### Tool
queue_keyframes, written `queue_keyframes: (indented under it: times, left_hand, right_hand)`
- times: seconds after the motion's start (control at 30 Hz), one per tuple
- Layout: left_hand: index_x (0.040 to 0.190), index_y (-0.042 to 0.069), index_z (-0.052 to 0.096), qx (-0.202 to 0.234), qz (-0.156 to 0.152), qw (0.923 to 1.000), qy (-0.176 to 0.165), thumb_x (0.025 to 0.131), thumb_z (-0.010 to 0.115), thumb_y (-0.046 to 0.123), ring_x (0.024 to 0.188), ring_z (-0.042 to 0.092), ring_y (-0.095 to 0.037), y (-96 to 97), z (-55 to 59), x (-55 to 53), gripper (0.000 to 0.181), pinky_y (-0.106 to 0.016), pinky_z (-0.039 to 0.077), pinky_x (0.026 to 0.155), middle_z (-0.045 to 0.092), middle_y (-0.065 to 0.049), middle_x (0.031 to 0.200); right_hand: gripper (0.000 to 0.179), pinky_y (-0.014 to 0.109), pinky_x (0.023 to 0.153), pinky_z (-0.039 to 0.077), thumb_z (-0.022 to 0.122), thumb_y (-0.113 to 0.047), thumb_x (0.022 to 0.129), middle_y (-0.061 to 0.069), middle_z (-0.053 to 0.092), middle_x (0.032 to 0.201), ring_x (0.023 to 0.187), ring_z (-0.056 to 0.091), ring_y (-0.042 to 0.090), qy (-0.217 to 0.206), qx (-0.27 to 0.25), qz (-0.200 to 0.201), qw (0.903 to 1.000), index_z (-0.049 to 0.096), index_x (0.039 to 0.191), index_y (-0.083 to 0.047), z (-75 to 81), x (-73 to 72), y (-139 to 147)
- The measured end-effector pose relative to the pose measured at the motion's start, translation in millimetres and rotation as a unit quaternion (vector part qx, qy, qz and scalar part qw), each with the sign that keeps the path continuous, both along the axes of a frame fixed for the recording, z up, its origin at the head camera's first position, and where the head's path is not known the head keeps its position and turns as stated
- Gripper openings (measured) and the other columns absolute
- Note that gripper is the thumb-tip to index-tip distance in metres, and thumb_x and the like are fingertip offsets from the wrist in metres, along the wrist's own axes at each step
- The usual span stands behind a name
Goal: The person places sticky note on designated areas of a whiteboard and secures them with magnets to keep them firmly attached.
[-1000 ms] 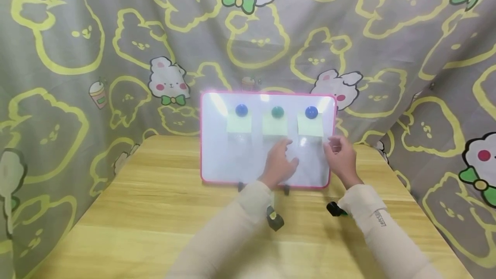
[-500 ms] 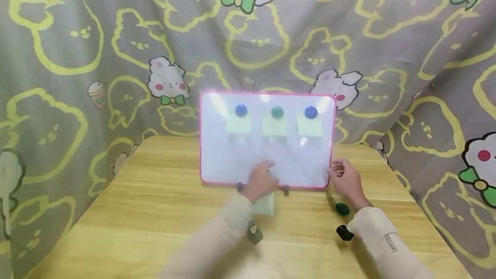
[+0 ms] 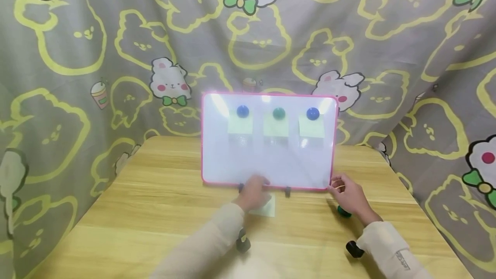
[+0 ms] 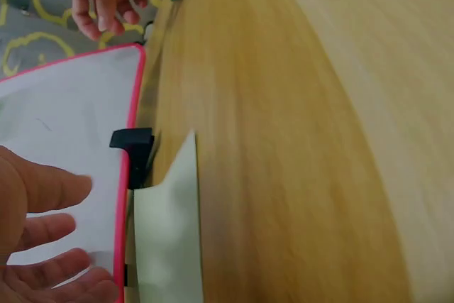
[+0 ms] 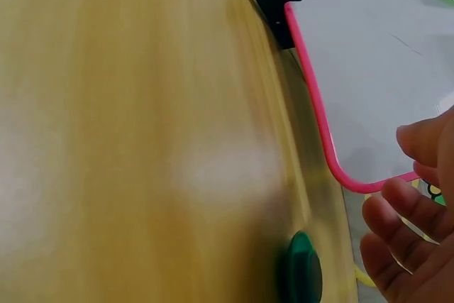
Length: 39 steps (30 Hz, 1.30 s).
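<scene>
A whiteboard [image 3: 267, 162] with a pink rim stands tilted on the table. Three pale yellow-green paper notes hang on it, under a blue magnet [image 3: 243, 111], a green magnet [image 3: 279, 113] and another blue magnet [image 3: 312, 113]. My left hand [image 3: 253, 193], blurred, is at the board's lower edge, fingers relaxed and holding nothing. Just below it a loose pale green note [image 4: 170, 239] lies on the table, partly hidden in the head view. Beside the board's lower right corner is my right hand [image 3: 350, 195], fingers loosely bent, holding nothing. Near it lies a loose green magnet [image 5: 303, 271].
Black feet [image 3: 288, 191] support the board's lower edge. The wooden table [image 3: 155, 218] extends around it. A grey patterned curtain [image 3: 263, 76] hangs behind and at both sides. Small black devices [image 3: 354, 249] show under both wrists.
Both hands have come down from the board. The left moved down and leftward to the loose note; the right slid down beside the right edge to the corner. The hanging notes stay put.
</scene>
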State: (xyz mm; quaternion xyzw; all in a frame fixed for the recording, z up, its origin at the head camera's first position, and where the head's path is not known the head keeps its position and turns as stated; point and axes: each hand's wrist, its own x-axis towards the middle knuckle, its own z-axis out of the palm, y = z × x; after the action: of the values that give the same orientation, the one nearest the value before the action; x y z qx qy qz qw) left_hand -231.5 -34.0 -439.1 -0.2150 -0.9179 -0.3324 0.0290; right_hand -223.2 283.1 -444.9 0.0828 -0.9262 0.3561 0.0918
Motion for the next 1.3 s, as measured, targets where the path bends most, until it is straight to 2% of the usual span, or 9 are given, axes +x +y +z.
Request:
queue_keyframes:
  times: [0.17,0.33,0.5,0.63,0.73,0.93,1.03,1.2,1.3]
  left_hand:
    - [0.111,-0.007,0.065,-0.051,-0.023,0.9982,-0.022,0.074,0.077,0.008,0.105,0.055,-0.034,-8.8,0.4,5.4,0.041,-0.044,0.043,0.098,0.061,-0.018,0.107]
    - [0.108,-0.003,0.065,-0.054,-0.042,0.9965,-0.048,0.071,0.08,0.008,0.103,0.056,-0.03,-17.6,-4.9,8.8,0.042,-0.04,0.046,0.095,0.061,-0.014,0.106]
    - [0.101,0.0,0.066,-0.068,-0.038,0.9942,-0.074,0.064,0.081,0.007,0.104,0.057,-0.028,-25.8,-11.7,10.5,0.04,-0.037,0.046,0.096,0.06,-0.01,0.104]
    - [0.096,0.004,0.065,-0.083,-0.03,0.9919,-0.091,0.067,0.079,0.011,0.101,0.059,-0.027,-30.4,-12.4,12.2,0.033,-0.036,0.048,0.094,0.06,-0.007,0.101]
    - [0.094,0.005,0.066,-0.093,-0.031,0.9914,-0.087,0.069,0.076,0.011,0.098,0.061,-0.026,-33.5,-11.4,13.0,0.028,-0.035,0.05,0.091,0.063,-0.006,0.098]
    - [0.09,0.004,0.066,-0.118,-0.041,0.991,-0.05,0.067,0.076,0.005,0.099,0.058,-0.027,-39.5,-11.4,14.1,0.025,-0.035,0.048,0.094,0.059,-0.008,0.099]
    - [0.09,0.006,0.067,-0.135,-0.039,0.9894,-0.039,0.065,0.076,0.008,0.102,0.057,-0.028,-41.2,-12.2,14.4,0.027,-0.035,0.047,0.096,0.058,-0.01,0.104]
    - [0.091,0.008,0.068,-0.159,-0.038,0.986,-0.03,0.064,0.078,0.014,0.107,0.056,-0.03,-43.2,-14.6,13.2,0.029,-0.036,0.045,0.098,0.058,-0.012,0.11]
    - [0.092,0.009,0.069,-0.165,-0.04,0.9851,-0.028,0.063,0.079,0.016,0.106,0.055,-0.031,-45.6,-17.8,11.8,0.032,-0.037,0.046,0.098,0.059,-0.011,0.108]
  right_hand:
    - [0.028,0.041,0.074,0.053,0.066,-0.017,0.092,0.011,0.065,0.098,0.086,0.063,0.026,-0.001,0.008,0.012,0.9999,0.058,0.111,0.001,-2.8,6.5,1]
    - [0.025,0.044,0.073,0.054,0.069,-0.014,0.09,0.012,0.064,0.099,0.085,0.063,0.027,0.005,0.028,0.027,0.9992,0.061,0.108,0.001,-1.6,15.9,4]
    - [0.022,0.04,0.07,0.054,0.071,-0.01,0.086,0.012,0.064,0.099,0.084,0.063,0.025,-0.003,0.048,0.033,0.9983,0.063,0.104,0.0,-2.4,24.0,8]
    - [0.023,0.037,0.067,0.051,0.074,-0.012,0.084,0.01,0.065,0.098,0.081,0.061,0.021,-0.014,0.066,0.033,0.9972,0.063,0.101,-0.001,-4.4,27.8,14]
    - [0.025,0.035,0.065,0.05,0.075,-0.015,0.084,0.011,0.065,0.099,0.078,0.058,0.018,-0.029,0.076,0.034,0.9961,0.063,0.101,-0.001,-5.4,28.9,19]
    - [0.03,0.029,0.056,0.049,0.076,-0.016,0.082,0.019,0.063,0.104,0.076,0.058,0.018,-0.065,0.066,0.038,0.995,0.062,0.104,0.0,-5.4,30.6,24]
    - [0.03,0.026,0.054,0.049,0.078,-0.016,0.081,0.016,0.063,0.101,0.077,0.058,0.018,-0.07,0.059,0.046,0.9948,0.062,0.102,-0.001,-5.8,31.3,26]
    - [0.03,0.025,0.059,0.048,0.079,-0.017,0.079,0.006,0.062,0.094,0.078,0.059,0.017,-0.065,0.057,0.058,0.9945,0.062,0.099,-0.003,-8.7,31.7,30]
    - [0.029,0.025,0.061,0.048,0.081,-0.017,0.078,0.004,0.062,0.091,0.077,0.059,0.016,-0.07,0.051,0.059,0.9945,0.062,0.097,-0.005,-10.5,31.7,31]
